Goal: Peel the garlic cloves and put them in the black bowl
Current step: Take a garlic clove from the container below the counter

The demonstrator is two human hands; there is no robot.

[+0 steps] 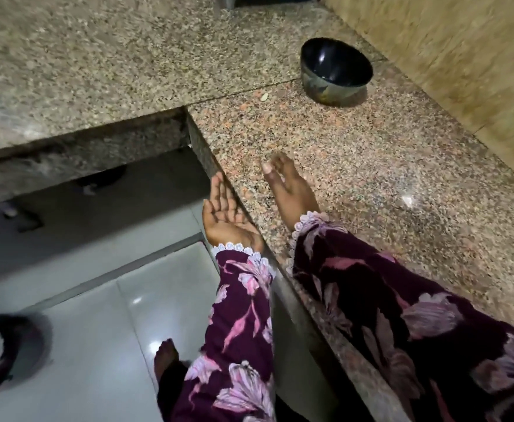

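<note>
A person in purple floral sleeves (395, 303) trimmed with white lace stands at the inner corner of an L-shaped speckled granite counter (356, 166), viewed from above in a dim kitchen. The black bowl (336, 70) sits upright on the counter toward 1 o'clock, near the tan wall (450, 56) that runs along the counter's far right side, and well apart from both hands. What lies inside the bowl cannot be made out. A small pale scrap (263, 97), possibly garlic skin or a clove, lies on the granite just beside the bowl at its 8 o'clock.

The right hand (289, 187) hovers low over or rests on the counter near the middle of the view, fingers loosely extended toward 12 o'clock; it is blurred, and nothing can be seen in it. The left hand (228, 214) is cupped palm up against the counter's front edge (219, 166), fingers relaxed and together, apparently holding nothing.

The second counter slab (82, 56) spans 9 to 12 o'clock, its front edge meeting the first at the corner. Broad bare granite stretches between the hands and the bowl. Below, at 7 o'clock, glossy grey floor tiles (97, 315) show a bare foot (166, 357), with a dark round object (3, 351) at the left margin.
</note>
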